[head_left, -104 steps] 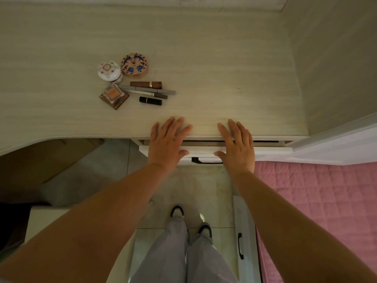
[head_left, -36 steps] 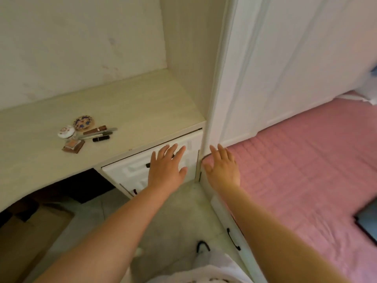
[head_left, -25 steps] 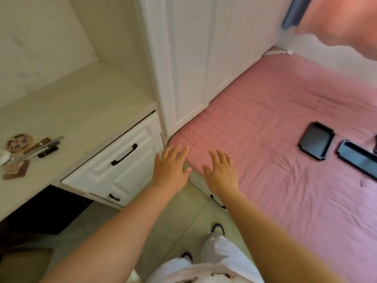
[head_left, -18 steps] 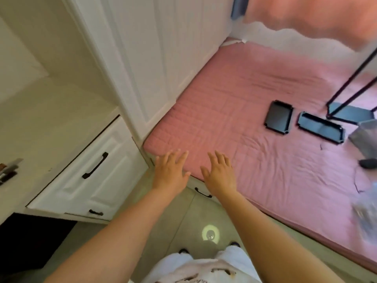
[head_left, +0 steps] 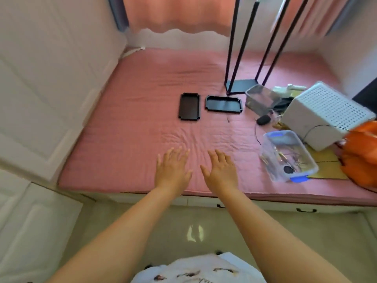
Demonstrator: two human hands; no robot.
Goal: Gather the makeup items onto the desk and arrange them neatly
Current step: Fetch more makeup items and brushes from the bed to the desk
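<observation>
Left hand & right hand (fingers straight, spread apart, holding nothing) over pink bed; two black trays nearby.

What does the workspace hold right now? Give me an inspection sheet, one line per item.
Surface: pink quilted bed cover, wrinkled ahead of the hands; the desk is not in view.
Job's things: no makeup item identified; a clear bin with blue latches holds small mixed items, too blurred to name.
Clutter: two black trays lying flat side by side, a black frame with tall legs, a second clear bin, a white perforated basket on its side, an orange item.
Grips: left hand and right hand flat, fingers spread, holding nothing.
Cables: a thin dark cord by the basket.
Surroundings: white wardrobe doors, pink curtain, glossy floor.
</observation>
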